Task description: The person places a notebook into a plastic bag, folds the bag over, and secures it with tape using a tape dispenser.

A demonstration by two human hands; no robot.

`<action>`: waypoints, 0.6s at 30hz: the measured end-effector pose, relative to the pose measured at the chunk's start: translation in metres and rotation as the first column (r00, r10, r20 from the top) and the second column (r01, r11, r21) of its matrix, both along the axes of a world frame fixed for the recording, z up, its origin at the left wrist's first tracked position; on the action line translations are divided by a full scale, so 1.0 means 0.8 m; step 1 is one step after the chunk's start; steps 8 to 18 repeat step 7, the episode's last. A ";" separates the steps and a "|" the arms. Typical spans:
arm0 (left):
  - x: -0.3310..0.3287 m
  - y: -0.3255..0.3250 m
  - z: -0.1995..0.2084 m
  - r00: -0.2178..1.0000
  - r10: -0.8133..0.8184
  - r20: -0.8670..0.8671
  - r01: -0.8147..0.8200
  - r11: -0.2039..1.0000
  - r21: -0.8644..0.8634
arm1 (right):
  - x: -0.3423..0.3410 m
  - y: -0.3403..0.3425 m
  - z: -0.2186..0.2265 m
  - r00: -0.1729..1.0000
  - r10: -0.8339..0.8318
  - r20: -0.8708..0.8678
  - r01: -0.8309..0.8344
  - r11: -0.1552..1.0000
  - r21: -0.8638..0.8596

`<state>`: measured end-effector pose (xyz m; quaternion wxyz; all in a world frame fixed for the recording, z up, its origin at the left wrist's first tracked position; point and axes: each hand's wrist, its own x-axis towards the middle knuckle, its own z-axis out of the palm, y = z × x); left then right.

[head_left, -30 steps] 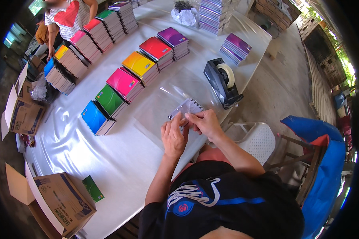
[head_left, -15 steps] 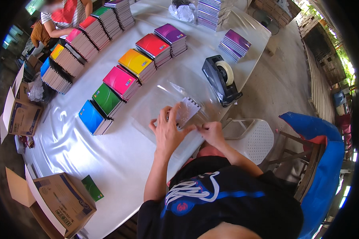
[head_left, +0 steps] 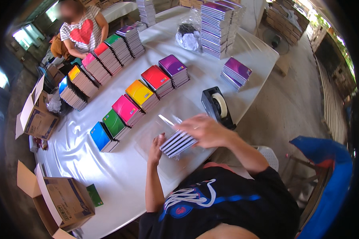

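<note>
In front of me a stack of spiral notebooks stands on edge, its striped spines turned up, with clear plastic film around it and spread on the table. My left hand grips the stack's left end, thumb up and the other fingers partly hidden. Across the far right side of the stack reaches my right hand, palm down and smeared by motion. Whether it pinches the film cannot be made out. Just beyond it sits a black tape dispenser with a pale roll.
Two rows of colored notebook stacks cross the table. Purple notebooks and a tall pile stand to the far right. Open cartons are at the left, a green cover beside one. A person works across the table.
My right hand has moved from the near right edge up over the stack. The stack now shows its spines upward, and my left hand has shifted to its left end. The view has tilted up.
</note>
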<state>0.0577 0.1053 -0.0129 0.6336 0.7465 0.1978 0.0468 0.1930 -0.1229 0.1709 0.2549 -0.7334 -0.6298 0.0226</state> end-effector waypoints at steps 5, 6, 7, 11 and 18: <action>0.016 -0.087 0.050 0.911 0.122 -0.395 0.180 0.742 0.645 | 0.121 -0.116 0.080 0.949 -0.255 -0.185 0.313 0.840 0.444; 0.023 -0.097 0.059 0.890 0.129 -0.438 0.226 0.709 0.668 | 0.150 -0.131 0.078 0.926 -0.335 -0.177 0.377 0.771 0.513; 0.026 -0.109 0.072 0.866 0.139 -0.481 0.272 0.675 0.686 | 0.164 -0.134 0.074 0.931 -0.318 -0.177 0.363 0.778 0.513; 0.026 -0.109 0.072 0.866 0.139 -0.481 0.272 0.675 0.686 | 0.164 -0.134 0.074 0.931 -0.318 -0.177 0.363 0.778 0.513; 0.026 -0.109 0.072 0.866 0.139 -0.481 0.272 0.675 0.686 | 0.164 -0.134 0.074 0.931 -0.318 -0.177 0.363 0.778 0.513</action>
